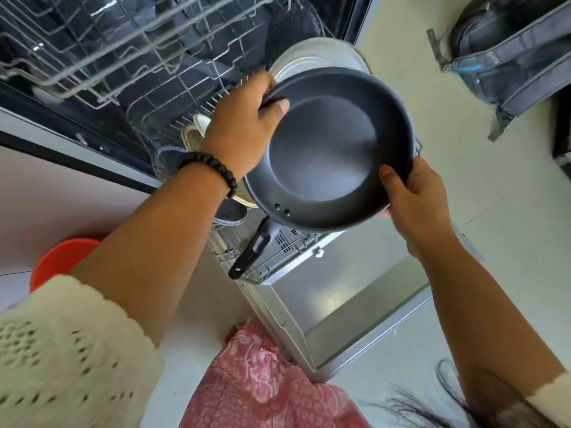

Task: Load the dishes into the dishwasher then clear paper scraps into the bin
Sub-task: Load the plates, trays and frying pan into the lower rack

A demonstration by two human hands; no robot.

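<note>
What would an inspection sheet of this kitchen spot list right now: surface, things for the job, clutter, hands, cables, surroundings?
Surface: open steel dishwasher door lying flat over a pale floor.
Job's things: round black non-stick frying pan held over the lower wire rack, its black handle pointing toward the person; a pale round plate and other dishes stand in that rack; the upper wire rack is pulled out.
Clutter: orange round tub on the floor.
Hands: left hand grips the pan's far rim; right hand grips its near rim.
Cables: nothing seen.
Surroundings: grey backpack on the floor.
</note>
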